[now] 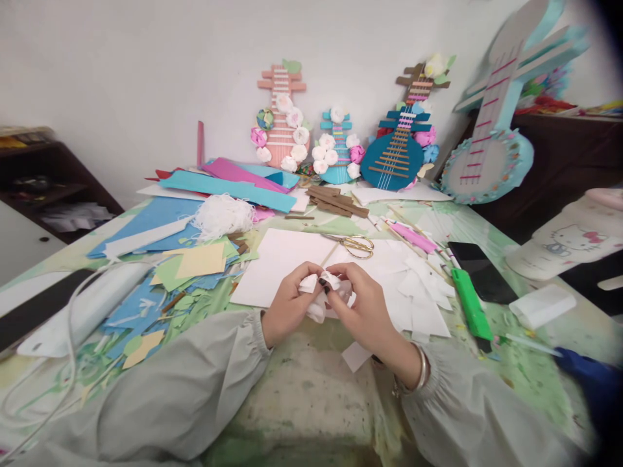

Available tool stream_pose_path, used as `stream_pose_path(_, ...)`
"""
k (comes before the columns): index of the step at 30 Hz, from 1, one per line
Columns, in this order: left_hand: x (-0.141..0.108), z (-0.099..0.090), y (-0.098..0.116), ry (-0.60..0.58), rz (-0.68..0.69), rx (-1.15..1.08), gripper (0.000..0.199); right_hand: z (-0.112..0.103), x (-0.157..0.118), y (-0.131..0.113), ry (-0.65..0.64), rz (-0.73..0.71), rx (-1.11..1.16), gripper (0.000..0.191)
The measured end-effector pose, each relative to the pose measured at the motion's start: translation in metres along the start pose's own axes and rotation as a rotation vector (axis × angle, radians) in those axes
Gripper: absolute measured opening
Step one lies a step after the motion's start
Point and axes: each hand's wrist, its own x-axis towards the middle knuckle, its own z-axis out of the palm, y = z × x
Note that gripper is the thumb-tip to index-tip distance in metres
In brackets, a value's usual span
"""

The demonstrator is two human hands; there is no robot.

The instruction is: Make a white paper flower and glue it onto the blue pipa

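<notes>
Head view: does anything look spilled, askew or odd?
Mildly: coloured scraps lie strewn untidily on the left, and one white slip looks stray, apart from the other slips, near the right hand.

Your sleeves point(195, 383): matt, creased cloth
Paper point(316, 311) you hold: thin, crumpled
Scissors point(346, 240): glossy metal
Cutter point(471, 305): smooth plastic
Cup point(569, 237): perhaps plastic, blurred

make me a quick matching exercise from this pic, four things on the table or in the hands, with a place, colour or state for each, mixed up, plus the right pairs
Things
1. scissors
2. folded paper
3. phone
4. white strands

Matches
A. black, lying flat
B. in a tangled heap
C. gold handles
D. held between left hand and right hand

Pairs: 1-C, 2-D, 3-A, 4-B
</notes>
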Motion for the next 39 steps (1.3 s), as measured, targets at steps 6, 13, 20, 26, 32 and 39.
stream_pose_path(6,-0.002,0.002,-0.002,-0.024,0.013,0.017,0.016,0.001,0.0,0.003,0.054,0.056,0.017,0.022)
stream_pose_path(13,0.0,-0.001,-0.009,-0.016,0.09,0.124,0.01,0.002,0.0,0.005,0.061,0.052,-0.043,0.012)
stream_pose_path(20,0.003,-0.002,-0.011,0.032,0.155,0.299,0.008,0.004,-0.005,0.008,0.068,-0.282,-0.317,0.011)
stream_pose_path(26,0.004,-0.001,-0.011,0.112,0.166,0.264,0.006,0.003,-0.003,0.003,0.029,-0.346,-0.299,0.014)
stream_pose_path(32,0.008,-0.002,-0.009,0.197,-0.022,0.021,0.016,0.002,0.002,0.004,0.054,-0.054,-0.026,0.054)
stream_pose_path(39,0.006,0.001,-0.019,0.237,-0.166,-0.253,0.023,0.004,0.002,0.013,0.004,0.085,0.141,0.047)
